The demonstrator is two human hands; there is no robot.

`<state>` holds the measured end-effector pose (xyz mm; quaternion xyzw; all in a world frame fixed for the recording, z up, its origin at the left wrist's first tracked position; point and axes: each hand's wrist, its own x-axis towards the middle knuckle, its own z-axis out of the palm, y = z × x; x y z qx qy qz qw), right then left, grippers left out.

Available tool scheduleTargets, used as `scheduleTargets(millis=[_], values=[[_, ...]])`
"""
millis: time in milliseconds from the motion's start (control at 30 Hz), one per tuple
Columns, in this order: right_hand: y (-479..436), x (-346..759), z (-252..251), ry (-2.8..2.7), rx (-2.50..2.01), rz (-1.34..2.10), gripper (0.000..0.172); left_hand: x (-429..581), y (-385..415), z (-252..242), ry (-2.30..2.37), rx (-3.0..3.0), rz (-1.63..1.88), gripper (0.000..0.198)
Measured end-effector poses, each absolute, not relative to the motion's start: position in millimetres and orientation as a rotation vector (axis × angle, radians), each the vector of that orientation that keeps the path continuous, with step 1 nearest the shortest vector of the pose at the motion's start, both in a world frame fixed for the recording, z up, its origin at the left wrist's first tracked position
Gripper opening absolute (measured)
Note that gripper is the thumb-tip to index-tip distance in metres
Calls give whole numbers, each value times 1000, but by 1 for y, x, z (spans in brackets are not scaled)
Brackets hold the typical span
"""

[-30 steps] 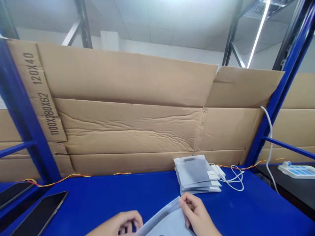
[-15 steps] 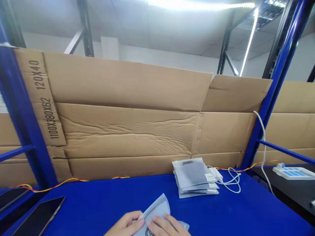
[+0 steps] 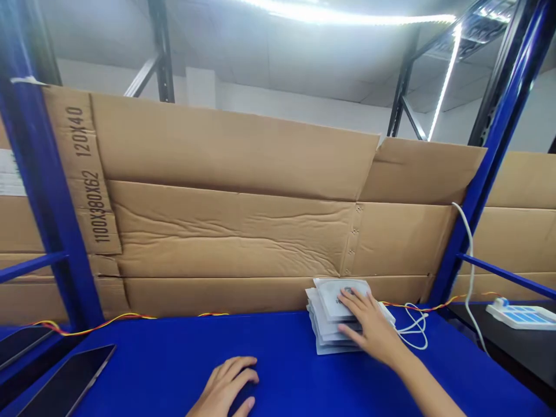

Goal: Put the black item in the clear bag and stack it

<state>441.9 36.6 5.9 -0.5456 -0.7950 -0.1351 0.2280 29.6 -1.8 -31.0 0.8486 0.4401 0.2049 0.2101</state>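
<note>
My right hand [image 3: 369,324] reaches to the stack at the back, its fingers spread over the top packet [image 3: 334,310], a flat frosted white pouch with a dark printed mark. Beneath that packet lie several similar pouches [image 3: 324,341], piled unevenly with their edges showing. The top one sits slightly askew on the others. Near the front edge of the view, my left hand [image 3: 226,388] hovers over or rests on the blue tabletop [image 3: 174,359]. Its fingers are apart and loosely curved, with nothing in them.
A dark phone-like slab [image 3: 69,379] lies at the left. A white cable [image 3: 414,330] coils right of the stack. A cardboard panel [image 3: 234,231] closes the back between blue posts [image 3: 473,197]. A white power strip [image 3: 521,315] sits on a black surface at right.
The pouch that both hands held at the front is now on top of the stack. My right hand has moved there, away to the right; my left hand has let go and opened.
</note>
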Motion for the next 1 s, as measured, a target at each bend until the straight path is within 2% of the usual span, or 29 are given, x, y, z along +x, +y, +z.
scheduleTargets(millis=[100,267,333,433,533,600,767,1000], values=[[39,444,-10,-2227,-1551,-237,70,20,-1,-36,1296,2368,494,29],[35,443,-10,-2194,-1518,-224,65,19,-3,-34,1310,2395,476,30],[28,436,-9,-2139,-1431,-316,57,20,-3,-33,1290,2419,497,30],[7,406,-13,-2131,-1137,-428,35,18,-2,-36,1282,2459,493,36],[-13,364,-23,-2377,-925,-222,32,16,0,-40,1288,2497,457,43],[-19,341,-29,-2537,-881,-19,34,16,0,-40,1276,2514,456,44],[-15,323,-29,-2620,-992,541,56,20,-2,-33,1295,2501,389,43],[-19,327,-12,-2587,-1049,746,57,20,-2,-31,1322,2469,336,43]])
